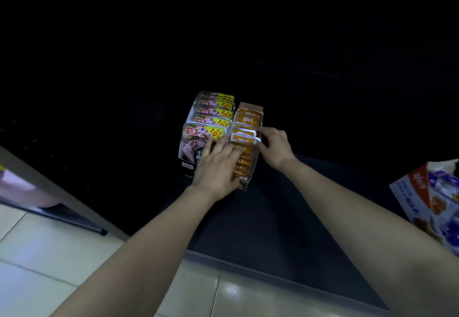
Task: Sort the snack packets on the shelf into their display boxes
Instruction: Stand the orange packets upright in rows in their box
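Head view, hands touching orange packets

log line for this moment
left hand: rests on orange packets | right hand: pinches raised packet | site: orange display box

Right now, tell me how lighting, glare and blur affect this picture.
Head view: very dim, the shelf runs back into near black; only the orange packets and the 10% packets show colour. Head view: glare on the floor tiles; the left hand and the right-edge box are soft; the wide lens stretches the frame edges.
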Demonstrator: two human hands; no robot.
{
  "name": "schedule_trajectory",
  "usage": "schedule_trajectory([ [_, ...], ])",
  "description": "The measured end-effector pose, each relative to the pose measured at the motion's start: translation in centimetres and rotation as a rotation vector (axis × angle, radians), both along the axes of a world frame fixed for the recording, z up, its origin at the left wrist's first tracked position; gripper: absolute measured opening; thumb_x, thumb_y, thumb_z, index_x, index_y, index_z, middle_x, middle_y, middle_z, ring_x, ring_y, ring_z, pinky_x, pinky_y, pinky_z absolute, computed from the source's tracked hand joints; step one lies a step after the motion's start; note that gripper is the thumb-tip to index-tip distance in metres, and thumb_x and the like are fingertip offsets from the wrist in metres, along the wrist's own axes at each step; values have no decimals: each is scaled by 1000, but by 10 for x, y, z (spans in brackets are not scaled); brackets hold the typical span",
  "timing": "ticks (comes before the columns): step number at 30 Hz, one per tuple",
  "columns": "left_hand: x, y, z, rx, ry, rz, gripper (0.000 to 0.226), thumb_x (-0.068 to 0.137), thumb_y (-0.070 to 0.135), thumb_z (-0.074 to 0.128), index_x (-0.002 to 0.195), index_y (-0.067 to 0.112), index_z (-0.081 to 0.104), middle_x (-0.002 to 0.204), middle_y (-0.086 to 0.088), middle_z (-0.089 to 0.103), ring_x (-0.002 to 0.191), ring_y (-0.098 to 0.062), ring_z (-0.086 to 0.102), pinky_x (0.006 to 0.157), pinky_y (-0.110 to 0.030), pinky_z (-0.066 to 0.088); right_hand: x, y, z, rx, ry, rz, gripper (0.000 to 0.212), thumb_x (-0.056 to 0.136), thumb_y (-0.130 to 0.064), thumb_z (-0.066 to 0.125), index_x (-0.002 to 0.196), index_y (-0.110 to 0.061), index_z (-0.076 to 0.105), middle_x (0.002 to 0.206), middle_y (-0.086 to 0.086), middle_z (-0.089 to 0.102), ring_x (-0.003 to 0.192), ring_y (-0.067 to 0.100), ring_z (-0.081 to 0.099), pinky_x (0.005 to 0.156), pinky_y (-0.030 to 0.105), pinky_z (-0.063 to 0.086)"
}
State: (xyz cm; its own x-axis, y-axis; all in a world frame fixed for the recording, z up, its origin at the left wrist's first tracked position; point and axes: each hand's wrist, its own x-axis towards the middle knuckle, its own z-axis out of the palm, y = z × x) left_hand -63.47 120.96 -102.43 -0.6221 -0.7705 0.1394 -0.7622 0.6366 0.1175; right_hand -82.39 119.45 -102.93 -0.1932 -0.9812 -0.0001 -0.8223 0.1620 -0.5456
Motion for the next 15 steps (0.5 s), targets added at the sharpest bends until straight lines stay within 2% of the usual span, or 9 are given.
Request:
schedule_trajectory([
  [2,0,-1,-1,21,14,4,74,86,41,64,149,24,31,153,3,33,151,-19,1,121,-45,-10,2,-7,-2,33,184,18,43,99,-34,51,140,-22,50,143,6,41,132,26,29,106,34,28],
  [3,-1,-1,-2,25,24,8,73,85,40,64,148,24,32,152,3,34,151,-19,2,121,-45,-10,3,-10,-4,40,197,8,42,98,-36,53,137,-22,52,141,7,40,130,27,30,105,35,29],
  [6,0,-1,-5,14,55,11,70,83,42,65,145,23,37,149,3,36,151,-19,4,121,-43,-11,4,-15,-9,9,50,-22,36,92,-32,63,125,-17,61,133,11,42,125,27,32,103,34,34],
  [9,1,0,-10,-15,105,5,68,79,42,67,140,21,43,147,2,39,150,-20,8,122,-41,-9,1,-14,-12,-65,-99,-47,21,89,-25,68,105,-12,68,127,9,44,123,24,34,99,24,31],
  [10,0,0,-12,-24,123,7,68,78,42,68,138,20,45,148,1,38,150,-21,9,122,-40,-8,2,-13,-14,-91,-122,-57,15,88,-24,70,96,-12,69,125,8,45,122,23,35,99,23,31],
  [12,-2,1,-15,-43,156,18,66,75,41,69,134,19,48,152,-1,34,150,-22,8,122,-40,-7,2,-10,-15,-182,-117,-49,10,84,-21,74,85,-13,69,122,7,47,119,22,37,102,31,35],
  [13,-3,2,-16,-51,163,23,64,74,41,69,131,18,50,154,-3,31,150,-23,7,122,-40,-7,3,-9,-15,-263,-101,-39,9,81,-20,76,83,-13,70,121,6,48,118,21,38,101,35,35],
  [15,-2,3,-17,-64,170,21,60,73,40,69,126,17,52,158,-5,26,151,-25,5,121,-41,-6,5,-7,-11,-441,-86,-26,9,79,-22,78,82,-16,72,119,2,50,115,17,39,97,32,32],
])
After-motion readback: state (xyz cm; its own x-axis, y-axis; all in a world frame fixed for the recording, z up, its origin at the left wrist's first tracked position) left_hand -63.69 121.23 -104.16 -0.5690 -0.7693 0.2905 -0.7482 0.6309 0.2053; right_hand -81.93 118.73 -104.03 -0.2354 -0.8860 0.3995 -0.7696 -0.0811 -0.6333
